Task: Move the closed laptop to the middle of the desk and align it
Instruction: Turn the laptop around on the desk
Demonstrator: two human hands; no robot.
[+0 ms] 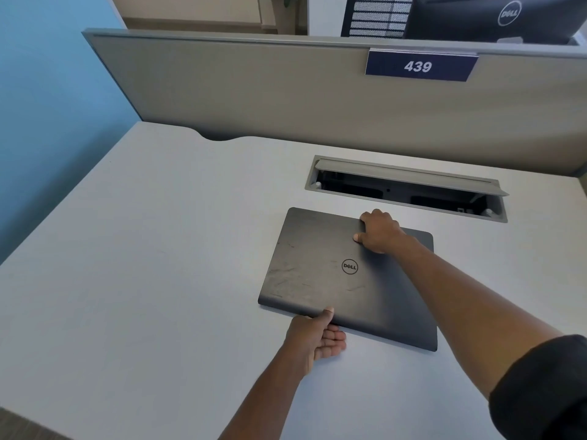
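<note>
A closed black laptop (317, 274) with a round logo on its lid lies flat on the white desk (143, 249), slightly right of centre and turned a little clockwise. My left hand (313, 339) grips its near edge, thumb on the lid and fingers beneath. My right hand (379, 231) holds the far edge near the right corner, fingers curled over the back and thumb on the lid. My right forearm crosses the lid's right side and hides part of it.
An open grey cable hatch (406, 185) is set into the desk just behind the laptop. A beige partition (254, 87) with a blue number plate (419, 65) closes the back. A blue wall (47, 106) runs along the left. A dark monitor (495, 17) stands beyond the partition.
</note>
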